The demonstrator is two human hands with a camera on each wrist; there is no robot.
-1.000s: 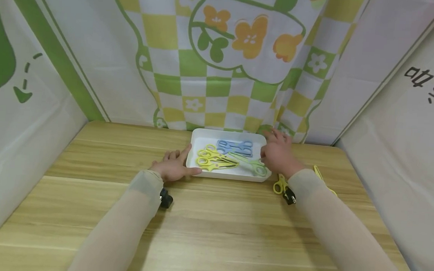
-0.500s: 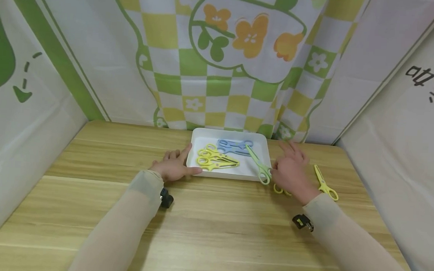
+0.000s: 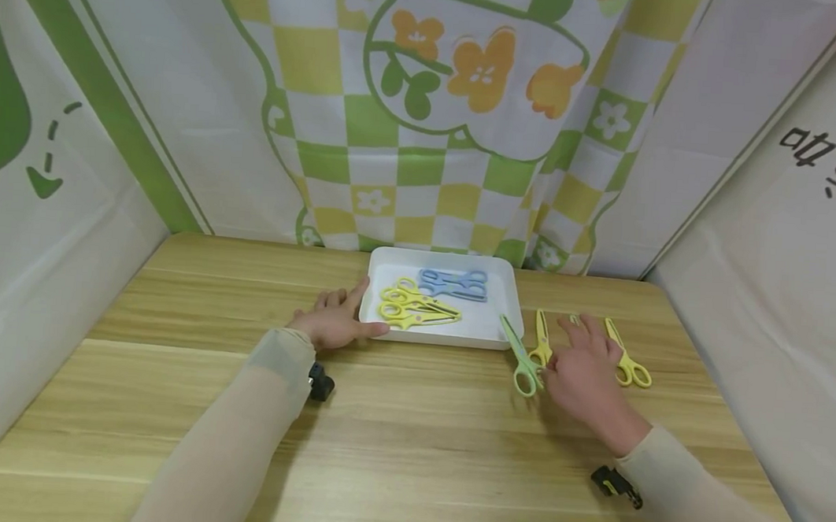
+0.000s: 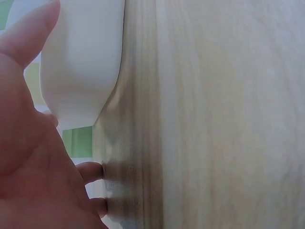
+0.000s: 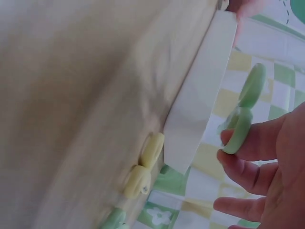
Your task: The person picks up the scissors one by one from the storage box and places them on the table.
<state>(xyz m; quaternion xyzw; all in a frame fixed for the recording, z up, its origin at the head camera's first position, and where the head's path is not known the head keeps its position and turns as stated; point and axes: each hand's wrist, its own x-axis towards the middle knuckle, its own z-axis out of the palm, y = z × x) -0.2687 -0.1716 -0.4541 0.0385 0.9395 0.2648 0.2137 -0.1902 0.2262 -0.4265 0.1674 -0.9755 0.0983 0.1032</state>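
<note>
My right hand (image 3: 585,372) pinches light green scissors (image 3: 522,359) by a handle loop (image 5: 242,129), over the table just right of the white tray (image 3: 449,341). Their blades point up-left toward the tray's near right corner. At the tray's left end, my left hand (image 3: 330,319) touches it with outstretched thumb and index finger; the thumb (image 4: 33,28) lies at the near rim and other fingers reach down to the table. Inside the tray are yellow scissors (image 3: 415,318) on the left and blue scissors (image 3: 452,283) toward the back.
Yellow scissors (image 3: 541,342) lie right of the tray, and another yellow pair (image 3: 625,362) farther right. Between them a light green piece (image 3: 574,320) shows, mostly hidden behind my right hand. A patterned curtain (image 3: 422,190) hangs behind the table; white cloth closes both sides.
My right hand has taken hold of the green scissors in the tray and carried them over its right rim, toward me and right. My left hand and the tray have stayed put.
</note>
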